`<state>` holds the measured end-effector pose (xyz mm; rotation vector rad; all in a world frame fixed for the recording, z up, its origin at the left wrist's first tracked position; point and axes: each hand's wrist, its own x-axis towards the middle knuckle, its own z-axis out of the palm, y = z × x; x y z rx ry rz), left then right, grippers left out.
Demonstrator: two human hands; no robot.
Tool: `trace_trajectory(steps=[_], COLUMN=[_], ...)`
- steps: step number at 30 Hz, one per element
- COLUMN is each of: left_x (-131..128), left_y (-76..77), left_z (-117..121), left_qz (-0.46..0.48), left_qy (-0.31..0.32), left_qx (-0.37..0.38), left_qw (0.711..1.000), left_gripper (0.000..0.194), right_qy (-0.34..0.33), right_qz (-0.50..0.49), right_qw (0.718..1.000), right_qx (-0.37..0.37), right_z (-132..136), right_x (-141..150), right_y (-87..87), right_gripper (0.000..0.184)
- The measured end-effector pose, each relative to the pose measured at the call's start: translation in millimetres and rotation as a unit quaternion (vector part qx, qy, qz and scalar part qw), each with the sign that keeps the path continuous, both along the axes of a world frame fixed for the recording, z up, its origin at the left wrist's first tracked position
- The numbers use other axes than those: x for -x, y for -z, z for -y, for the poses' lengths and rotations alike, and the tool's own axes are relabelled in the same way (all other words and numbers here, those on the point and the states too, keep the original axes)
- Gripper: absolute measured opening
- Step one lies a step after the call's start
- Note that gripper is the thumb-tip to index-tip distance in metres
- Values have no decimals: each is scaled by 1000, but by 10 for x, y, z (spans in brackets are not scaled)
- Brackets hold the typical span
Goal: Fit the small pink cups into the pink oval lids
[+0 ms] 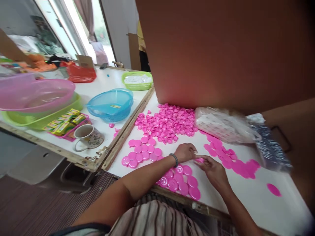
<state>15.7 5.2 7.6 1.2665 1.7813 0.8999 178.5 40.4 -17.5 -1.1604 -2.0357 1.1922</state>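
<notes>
Centrally, two hands meet over the near worktop [246,200]. Right hand [214,168]: thumb and fingers closed on one pink piece [199,160]. Left hand [185,152], one dark bracelet [175,160] at the wrist: fingers bent inward, tips at one small pale piece [196,153]; whether it is gripped cannot be told.

Labels: the yellow packets [64,122] carry print too small to read; they lie in one pink tray [73,133].

Quantities:
- Pink caps [172,119]: one heap, too dense to count, beyond the hands.
- Pink discs [145,148]: many, left of and below the hands; further overlapping ones lie to the right, and one lies apart [274,189].
- Clear bag [223,126]: one, beside the heap.
- Dark shiny package [273,150]: one, beside the bag.
- Patterned mug [92,137]: one, on the adjoining worktop [98,78].
- Blue basket [110,105]: one, beyond the mug.
- Green basket [137,86]: one, holding white pieces [137,79].
</notes>
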Motion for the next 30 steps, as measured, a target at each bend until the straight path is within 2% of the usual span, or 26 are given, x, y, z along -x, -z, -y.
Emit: trace_trajectory(steps=[1,3,4,6,9,12,16,18,20,24,27,30], left_x=[8,26,32,35,3,-83,-230,-267,-263,-195,-191,-215], left_y=[16,65,91,130,123,58,52,96,134,153,194,254], left_z=[5,15,21,31,43,83,179,214,228,199,155,97], left_qz=[-20,-74,-100,-136,-153,-194,-327,-376,-398,-409,-418,-407], left_qy=[7,35,52,82,114,146,213,196,187,249,233,225], left_qx=[-11,-26,-29,-30,-27,-25,-60,-102,-137,-128,-124,-101], left_qw=[1000,996,993,987,981,970,919,900,888,869,869,880], left_gripper=[23,26,29,35,37,31,22,27,31,24,30,31], right_qy=[-4,-41,-68,-106,-90,-67,-57,-51,-53,-70,-65,-86], right_qz=[30,74,85,101,142,184,164,141,134,128,109,108], right_qw=[995,960,941,918,906,890,868,865,869,893,905,906], right_qx=[-99,-267,-320,-369,-389,-413,-464,-479,-473,-426,-405,-401], right_z=[-19,-49,-54,-43,6,52,32,-11,-54,-104,-144,-243], right_x=[-11,-23,-28,-40,-71,-99,-120,-128,-138,-159,-179,-218], right_y=[32,106,143,200,222,199,241,291,338,443,580,728], right_gripper=[31,28,28,28,31,31,35,33,32,34,34,35])
